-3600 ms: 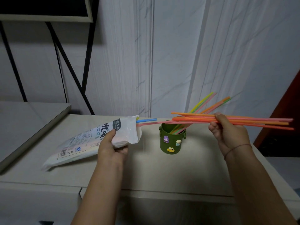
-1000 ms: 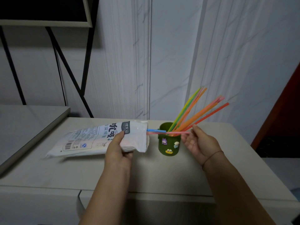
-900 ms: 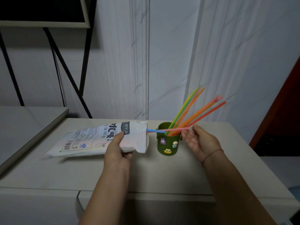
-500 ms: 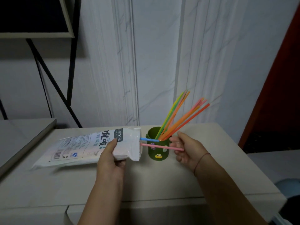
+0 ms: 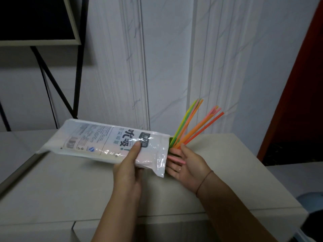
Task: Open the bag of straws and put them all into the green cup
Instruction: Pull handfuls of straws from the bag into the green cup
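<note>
The left hand grips the bag near its open end, thumb on top, fingers curled beneath. Half a second ago the bag's mouth stopped short of the cup. Now it has swung across to meet the right hand, whose fingers are spread with a pink straw lying across them. The last straws are probably coming out. Just beyond those fingers the green cup shows only as a sliver, its rim blocked by the bag, and the standing straws fan up rightward. Far behind the left hand is a black stand.
</note>
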A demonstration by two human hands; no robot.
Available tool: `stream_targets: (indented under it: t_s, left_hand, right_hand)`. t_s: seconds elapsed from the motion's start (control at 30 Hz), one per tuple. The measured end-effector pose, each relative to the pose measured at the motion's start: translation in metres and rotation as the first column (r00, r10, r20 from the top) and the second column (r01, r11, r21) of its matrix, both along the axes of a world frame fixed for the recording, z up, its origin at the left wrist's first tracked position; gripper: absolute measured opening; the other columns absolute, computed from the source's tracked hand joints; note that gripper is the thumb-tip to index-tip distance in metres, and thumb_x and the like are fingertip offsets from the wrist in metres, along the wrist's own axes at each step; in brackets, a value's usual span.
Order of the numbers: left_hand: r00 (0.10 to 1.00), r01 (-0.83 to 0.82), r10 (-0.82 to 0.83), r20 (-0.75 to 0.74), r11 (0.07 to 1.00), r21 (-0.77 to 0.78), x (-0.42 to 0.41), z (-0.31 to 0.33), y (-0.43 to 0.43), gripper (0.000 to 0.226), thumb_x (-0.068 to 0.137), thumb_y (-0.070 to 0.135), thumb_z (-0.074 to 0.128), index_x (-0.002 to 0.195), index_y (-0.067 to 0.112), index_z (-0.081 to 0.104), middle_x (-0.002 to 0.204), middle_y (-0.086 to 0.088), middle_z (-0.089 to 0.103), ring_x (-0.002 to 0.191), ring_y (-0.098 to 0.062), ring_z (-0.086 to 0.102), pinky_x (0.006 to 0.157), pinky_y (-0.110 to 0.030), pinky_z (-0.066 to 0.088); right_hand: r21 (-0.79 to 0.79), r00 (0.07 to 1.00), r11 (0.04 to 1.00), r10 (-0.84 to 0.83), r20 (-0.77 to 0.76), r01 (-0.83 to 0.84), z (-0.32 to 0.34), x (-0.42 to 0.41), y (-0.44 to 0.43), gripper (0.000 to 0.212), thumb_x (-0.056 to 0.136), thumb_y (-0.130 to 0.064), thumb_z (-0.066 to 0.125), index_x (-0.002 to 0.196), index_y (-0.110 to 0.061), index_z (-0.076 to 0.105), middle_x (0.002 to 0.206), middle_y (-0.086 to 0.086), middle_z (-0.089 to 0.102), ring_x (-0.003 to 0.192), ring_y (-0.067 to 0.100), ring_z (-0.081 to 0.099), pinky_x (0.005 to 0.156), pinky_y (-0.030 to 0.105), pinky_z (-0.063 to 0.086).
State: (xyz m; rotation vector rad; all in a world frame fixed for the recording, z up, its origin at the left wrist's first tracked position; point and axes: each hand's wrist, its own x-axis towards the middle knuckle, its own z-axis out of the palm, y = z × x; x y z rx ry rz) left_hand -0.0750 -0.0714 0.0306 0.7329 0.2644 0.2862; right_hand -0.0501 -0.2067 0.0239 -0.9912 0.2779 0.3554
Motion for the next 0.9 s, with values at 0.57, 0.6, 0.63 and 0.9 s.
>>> stream_targets:
  t_s: [0.57,0.6,0.63,0.9]
  left_hand:
    - [0.992,-0.052,0.003,0.130,0.925,0.376,-0.007,0.002,-0.001,0.047,0.070,0.011,0.076,0.115,0.016,0.065,0.111,-0.003,0.072,0.104,-0.019,0.068,0.095,-0.041,0.051]
    - [0.992,-0.044,0.000,0.124,0.935,0.353,-0.006,0.002,-0.001,0.048,0.070,0.011,0.076,0.116,0.015,0.065,0.112,-0.004,0.072,0.105,-0.020,0.068,0.095,-0.041,0.051]
    - [0.993,-0.036,-0.004,0.119,0.942,0.334,-0.006,0.001,-0.001,0.048,0.069,0.013,0.075,0.115,0.016,0.065,0.113,-0.004,0.072,0.105,-0.021,0.068,0.094,-0.041,0.051]
    - [1.000,0.007,-0.006,-0.006,0.996,0.089,0.001,-0.007,0.004,0.037,0.078,0.003,0.069,0.114,0.013,0.065,0.111,-0.006,0.072,0.102,-0.021,0.068,0.092,-0.039,0.052]
  right_hand:
    - [0.321,0.997,0.947,-0.003,-0.077,0.028,0.005,-0.002,0.009,0.030,0.095,-0.025,0.048,0.115,-0.006,0.060,0.105,0.016,0.063,0.091,0.029,0.060,0.084,0.043,0.049]
    - [0.321,0.997,0.947,-0.009,-0.071,0.032,0.005,-0.001,0.009,0.031,0.094,-0.023,0.050,0.119,-0.006,0.058,0.110,0.016,0.062,0.093,0.030,0.059,0.088,0.044,0.049]
    - [0.321,0.998,0.946,-0.016,-0.066,0.037,0.004,-0.001,0.010,0.031,0.094,-0.021,0.051,0.121,-0.006,0.058,0.113,0.017,0.061,0.095,0.031,0.059,0.089,0.044,0.048]
    - [-0.067,0.983,0.990,-0.111,0.144,0.122,0.008,0.000,0.009,0.016,0.092,-0.021,0.051,0.098,-0.013,0.064,0.085,0.007,0.066,0.077,0.020,0.061,0.066,0.030,0.050]
